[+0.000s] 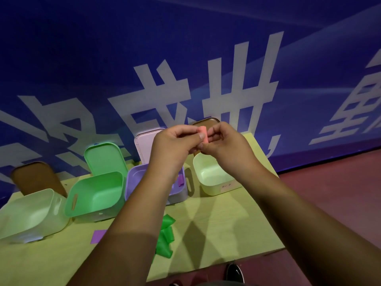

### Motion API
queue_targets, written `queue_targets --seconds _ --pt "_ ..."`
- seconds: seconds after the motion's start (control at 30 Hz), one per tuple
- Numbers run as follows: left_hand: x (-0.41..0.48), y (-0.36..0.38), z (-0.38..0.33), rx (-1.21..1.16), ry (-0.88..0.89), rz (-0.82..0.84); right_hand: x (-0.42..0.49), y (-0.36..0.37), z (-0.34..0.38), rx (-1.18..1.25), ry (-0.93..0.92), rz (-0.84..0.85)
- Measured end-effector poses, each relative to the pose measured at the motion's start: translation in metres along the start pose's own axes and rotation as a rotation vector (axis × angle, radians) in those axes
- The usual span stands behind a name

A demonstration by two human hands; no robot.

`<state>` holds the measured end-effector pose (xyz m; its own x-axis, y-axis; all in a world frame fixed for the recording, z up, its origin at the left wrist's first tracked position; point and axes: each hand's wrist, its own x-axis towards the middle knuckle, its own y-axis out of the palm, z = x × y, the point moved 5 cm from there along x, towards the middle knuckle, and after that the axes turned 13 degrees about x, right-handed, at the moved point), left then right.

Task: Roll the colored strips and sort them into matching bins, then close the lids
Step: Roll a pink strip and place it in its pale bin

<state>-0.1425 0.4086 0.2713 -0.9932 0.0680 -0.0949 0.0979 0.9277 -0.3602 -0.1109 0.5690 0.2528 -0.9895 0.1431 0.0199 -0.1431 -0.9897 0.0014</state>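
Blue banner wall behind yellow tabletop (216, 230). Both hands, left hand (172, 148) and right hand (223, 145), pinch pink roll (202, 134) above purple bin (136, 178). Looks light, soft, springy; best pinched across its sides so it won't unroll. Green strips (165, 238) lie nearer.

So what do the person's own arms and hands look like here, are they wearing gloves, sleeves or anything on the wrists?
Nothing is worn that shows. The left hand and right hand are bare, with no gloves, and no rings can be made out. Both forearms are bare from the wrists to the bottom edge of the picture: no sleeves, watch or bands in view. Fingernails look short and plain.
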Motion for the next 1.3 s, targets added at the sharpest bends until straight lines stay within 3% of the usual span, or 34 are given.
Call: queue_targets --seconds 0.3,0.53,0.83,1.0,1.3 --pt "0.023 0.069 0.05 -0.013 -0.112 0.123 0.007 -0.036 -0.078 0.006 0.127 -0.09" --pt "0.06 0.11 0.101 -0.008 -0.259 0.113 0.039 -0.063 -0.133 -0.195 0.321 0.063" --pt "0.112 0.155 0.209 0.059 -0.57 0.012 0.074 -0.1 -0.192 -0.107 0.425 -0.098" --pt "0.131 0.184 0.234 0.026 -0.669 -0.003 0.085 -0.115 -0.212 0.016 0.47 -0.24" --pt "0.173 0.22 0.299 0.317 -0.819 0.027 0.089 -0.125 -0.234 0.205 0.569 -0.342"
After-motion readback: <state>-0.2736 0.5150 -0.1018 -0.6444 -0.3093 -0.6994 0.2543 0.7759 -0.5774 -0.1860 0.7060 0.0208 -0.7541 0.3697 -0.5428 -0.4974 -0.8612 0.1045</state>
